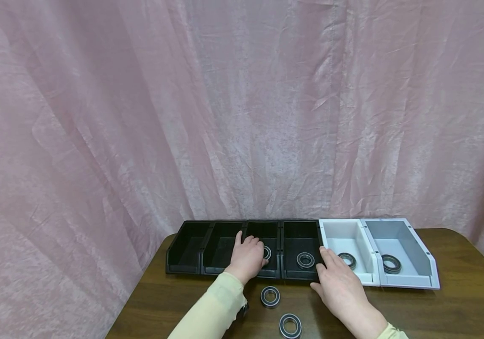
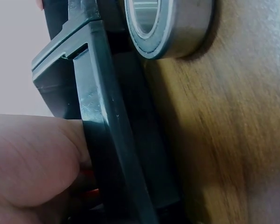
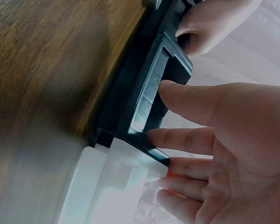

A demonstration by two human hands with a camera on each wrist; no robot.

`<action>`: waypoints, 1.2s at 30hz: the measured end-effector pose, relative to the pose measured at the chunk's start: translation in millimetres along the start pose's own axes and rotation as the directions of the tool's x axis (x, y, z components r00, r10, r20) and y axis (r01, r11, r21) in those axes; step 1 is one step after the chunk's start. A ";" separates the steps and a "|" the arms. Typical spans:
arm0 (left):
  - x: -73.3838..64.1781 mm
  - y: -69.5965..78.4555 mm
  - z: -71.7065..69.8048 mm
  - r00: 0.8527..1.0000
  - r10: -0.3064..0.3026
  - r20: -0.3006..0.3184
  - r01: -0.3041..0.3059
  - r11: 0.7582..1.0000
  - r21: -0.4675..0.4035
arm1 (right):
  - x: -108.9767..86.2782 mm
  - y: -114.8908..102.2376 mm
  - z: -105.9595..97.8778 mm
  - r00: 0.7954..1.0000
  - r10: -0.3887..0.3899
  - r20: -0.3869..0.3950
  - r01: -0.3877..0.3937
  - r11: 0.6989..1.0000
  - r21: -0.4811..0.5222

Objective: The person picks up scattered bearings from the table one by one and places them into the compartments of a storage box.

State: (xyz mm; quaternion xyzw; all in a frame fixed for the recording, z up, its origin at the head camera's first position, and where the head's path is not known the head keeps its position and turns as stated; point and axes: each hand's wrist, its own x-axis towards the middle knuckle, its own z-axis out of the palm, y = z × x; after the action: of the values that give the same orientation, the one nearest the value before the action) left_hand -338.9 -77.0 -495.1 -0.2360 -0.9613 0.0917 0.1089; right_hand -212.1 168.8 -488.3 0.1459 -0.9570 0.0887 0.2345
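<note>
My left hand (image 1: 247, 256) reaches into the third black bin (image 1: 263, 228) from the left. A ball bearing (image 1: 267, 253) shows there between its fingers and thumb, partly hidden behind the hand. The left wrist view has the hand's base (image 2: 32, 158) over the bin's front lip (image 2: 100, 107). My right hand (image 1: 341, 282) hovers with straight, spread fingers at the front corner where the fourth black bin (image 1: 301, 230) meets the white bin (image 1: 339, 228). In the right wrist view its palm (image 3: 238, 135) is bare, fingertips right at the black rim (image 3: 144, 112).
Single bearings lie in the fourth black bin (image 1: 305, 260), the white bin (image 1: 347, 260) and the grey bin (image 1: 391, 264). Two bearings, a farther one (image 1: 270, 297) and a nearer one (image 1: 290, 326), rest on the wooden table (image 1: 415, 310). A pink curtain (image 1: 267, 117) hangs behind.
</note>
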 end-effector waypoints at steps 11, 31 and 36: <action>-0.4 3.0 -11.9 0.998 -0.018 0.053 0.017 1.000 0.006 | -0.8 -0.6 0.4 1.000 -0.003 -0.007 0.003 1.000 -0.006; 8.8 1.8 -0.5 0.995 -0.042 0.087 0.043 0.999 -0.013 | -0.2 -1.6 -0.6 1.000 0.006 0.002 -0.006 1.000 0.001; 8.2 1.8 2.8 0.995 -0.043 0.086 0.046 0.998 -0.030 | -0.9 -1.5 0.1 1.000 0.004 0.005 -0.004 1.000 0.000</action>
State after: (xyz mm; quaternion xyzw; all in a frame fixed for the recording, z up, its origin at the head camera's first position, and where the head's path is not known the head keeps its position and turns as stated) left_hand -346.0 -71.9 -496.7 -0.2120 -0.9714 0.0839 0.0660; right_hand -210.9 167.5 -488.7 0.1441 -0.9578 0.0891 0.2320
